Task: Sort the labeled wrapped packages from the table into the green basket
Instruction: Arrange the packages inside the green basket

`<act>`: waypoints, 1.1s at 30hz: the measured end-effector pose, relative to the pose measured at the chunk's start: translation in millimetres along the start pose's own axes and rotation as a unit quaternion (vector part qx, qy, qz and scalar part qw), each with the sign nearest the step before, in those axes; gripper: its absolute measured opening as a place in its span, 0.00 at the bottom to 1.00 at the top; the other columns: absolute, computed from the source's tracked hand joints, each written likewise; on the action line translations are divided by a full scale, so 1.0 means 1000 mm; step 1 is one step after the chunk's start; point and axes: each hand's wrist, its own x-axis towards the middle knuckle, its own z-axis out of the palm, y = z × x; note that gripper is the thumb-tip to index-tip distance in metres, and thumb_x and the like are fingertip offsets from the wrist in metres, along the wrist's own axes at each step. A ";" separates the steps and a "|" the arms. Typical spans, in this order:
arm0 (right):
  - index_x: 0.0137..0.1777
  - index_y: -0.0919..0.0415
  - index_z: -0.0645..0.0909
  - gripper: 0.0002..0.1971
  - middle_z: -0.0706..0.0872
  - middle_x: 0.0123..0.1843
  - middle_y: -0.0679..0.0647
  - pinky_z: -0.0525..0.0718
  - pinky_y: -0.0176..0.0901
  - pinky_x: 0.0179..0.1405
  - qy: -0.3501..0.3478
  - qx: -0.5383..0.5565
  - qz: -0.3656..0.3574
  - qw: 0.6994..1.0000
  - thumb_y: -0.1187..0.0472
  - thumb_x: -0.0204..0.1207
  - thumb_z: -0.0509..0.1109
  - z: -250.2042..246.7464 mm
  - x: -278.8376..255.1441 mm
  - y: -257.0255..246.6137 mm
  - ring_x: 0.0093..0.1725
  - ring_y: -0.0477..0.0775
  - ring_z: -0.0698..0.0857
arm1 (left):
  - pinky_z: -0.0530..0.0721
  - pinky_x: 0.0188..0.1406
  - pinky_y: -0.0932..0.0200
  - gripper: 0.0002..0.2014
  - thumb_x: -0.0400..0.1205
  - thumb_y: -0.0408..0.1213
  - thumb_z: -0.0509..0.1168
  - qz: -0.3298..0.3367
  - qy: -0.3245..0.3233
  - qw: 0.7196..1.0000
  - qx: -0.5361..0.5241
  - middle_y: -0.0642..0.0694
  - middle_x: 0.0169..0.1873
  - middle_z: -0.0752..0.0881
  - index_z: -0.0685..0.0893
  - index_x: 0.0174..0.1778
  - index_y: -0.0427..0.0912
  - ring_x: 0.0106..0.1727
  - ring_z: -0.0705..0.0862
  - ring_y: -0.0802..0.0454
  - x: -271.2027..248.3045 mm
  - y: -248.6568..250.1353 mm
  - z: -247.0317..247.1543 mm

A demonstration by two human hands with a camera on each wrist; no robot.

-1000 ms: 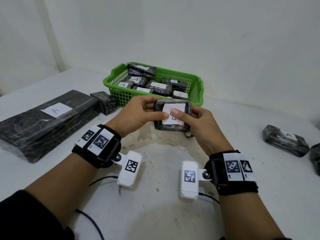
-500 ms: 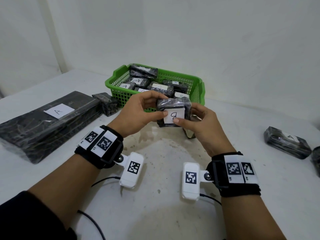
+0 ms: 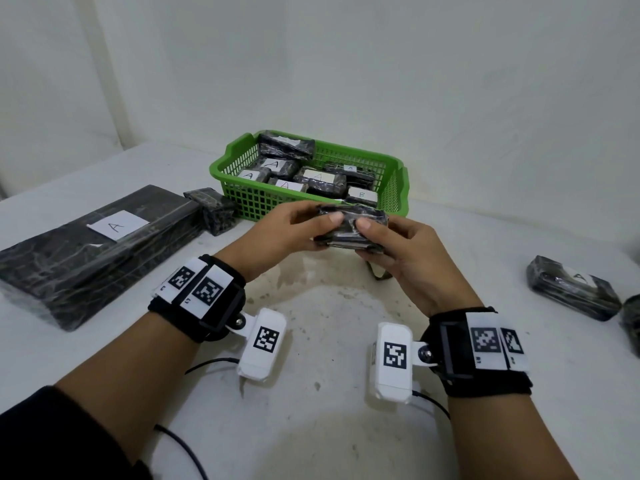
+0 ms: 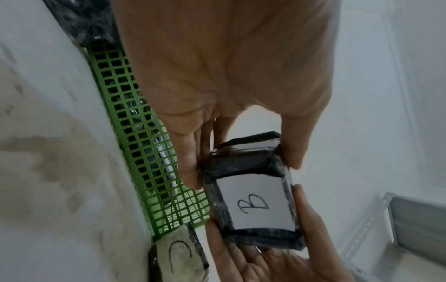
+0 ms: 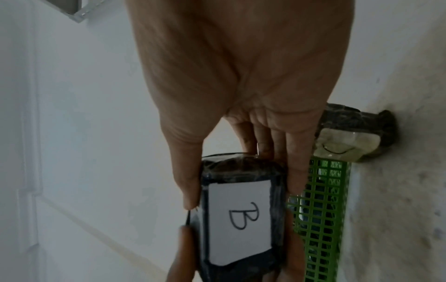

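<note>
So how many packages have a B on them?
2. One package is held by the left hand and right hand, in front of the green basket. The other B package lies in the basket's near right corner. Other labels may be hidden.

Your forearms come in from the lower corners of the head view and meet near the middle of the frame, each wrist wearing a black band with white coded tags and a white camera block on the inner side. Your left hand (image 3: 277, 230) and right hand (image 3: 408, 258) face each other, raised off the bench (image 3: 329, 427). Both hold one package (image 3: 353, 226) between them: each thumb lies on its top face and the fingers curl underneath. Your left grip takes its left end, your right grip the right end.
</note>
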 end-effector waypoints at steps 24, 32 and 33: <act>0.74 0.64 0.81 0.42 0.92 0.65 0.60 0.91 0.54 0.65 0.004 0.022 0.020 1.000 0.45 0.62 0.88 0.003 0.003 -0.002 0.63 0.61 0.93 | 0.88 0.65 0.52 0.36 0.71 0.24 0.81 0.092 0.054 0.994 -0.019 0.44 0.69 0.87 0.79 0.75 0.39 0.73 0.85 0.51 0.000 0.002 -0.007; 0.65 0.71 0.87 0.15 0.95 0.57 0.64 0.95 0.49 0.53 0.024 0.036 0.028 0.999 0.64 0.80 0.77 0.004 0.002 0.001 0.58 0.62 0.94 | 0.87 0.69 0.48 0.47 0.68 0.32 0.86 0.042 -0.042 0.998 -0.035 0.45 0.75 0.82 0.72 0.83 0.44 0.75 0.83 0.50 -0.003 0.003 0.001; 0.64 0.71 0.87 0.15 0.95 0.57 0.64 0.95 0.49 0.51 0.024 0.027 0.024 0.999 0.66 0.79 0.78 0.003 0.001 0.002 0.58 0.62 0.95 | 0.88 0.68 0.50 0.42 0.72 0.37 0.83 0.029 -0.034 0.999 -0.031 0.45 0.72 0.86 0.74 0.82 0.43 0.72 0.86 0.49 -0.003 0.003 0.003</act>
